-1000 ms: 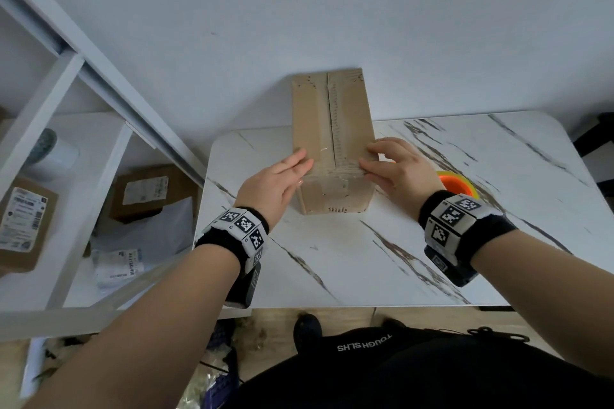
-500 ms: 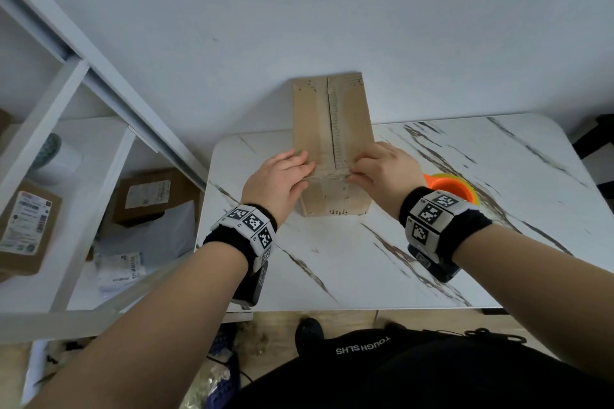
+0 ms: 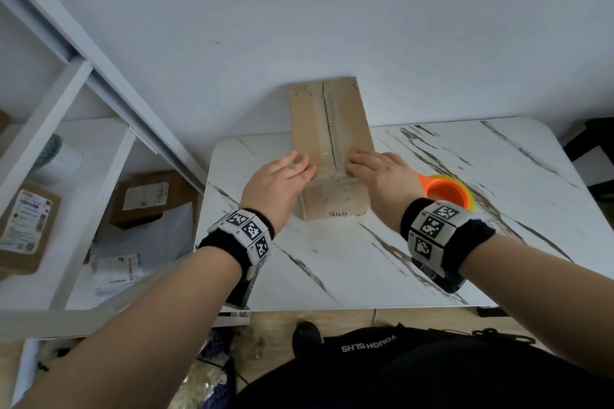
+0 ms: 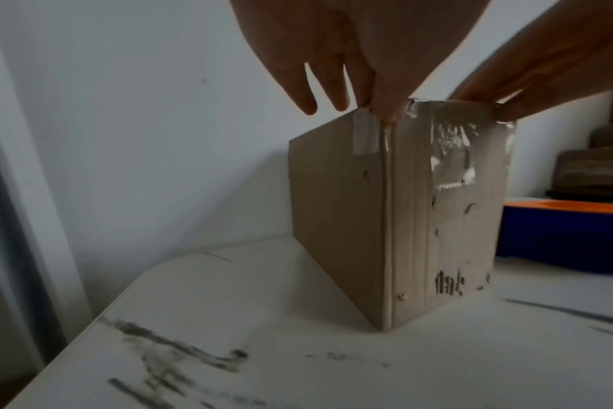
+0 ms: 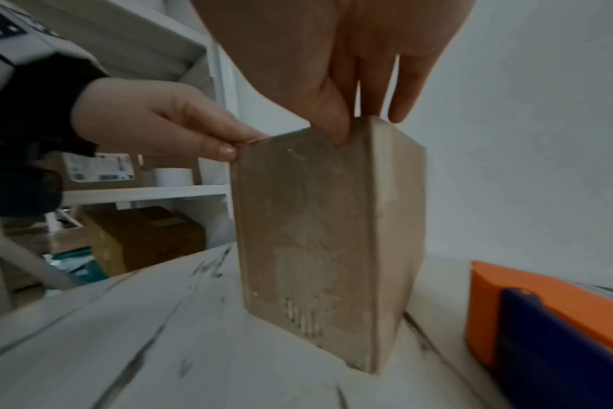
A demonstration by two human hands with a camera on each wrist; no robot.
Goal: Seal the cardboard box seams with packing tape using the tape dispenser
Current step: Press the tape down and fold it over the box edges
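Note:
A long cardboard box (image 3: 329, 129) lies on the marble table (image 3: 349, 269), its far end against the wall. Clear tape (image 4: 452, 155) covers its near end face and top seam. My left hand (image 3: 282, 176) rests with straight fingers on the top's left side by the near edge. My right hand (image 3: 378, 173) presses flat on the top's right side. In the right wrist view the right thumb (image 5: 336, 127) touches the upper edge of the near face of the box (image 5: 308, 235). The orange and blue tape dispenser (image 3: 445, 191) sits on the table just right of the box, and neither hand holds it.
A white shelf unit (image 3: 83, 149) with labelled cardboard parcels (image 3: 146, 196) stands left of the table. The wall rises right behind the box. Bare marble stretches to the right and toward me. My dark-clothed body is at the table's near edge.
Both hands have slid from the box's near upper corners up onto its top, with the fingers flattening toward the centre seam. The box and the dispenser stay put.

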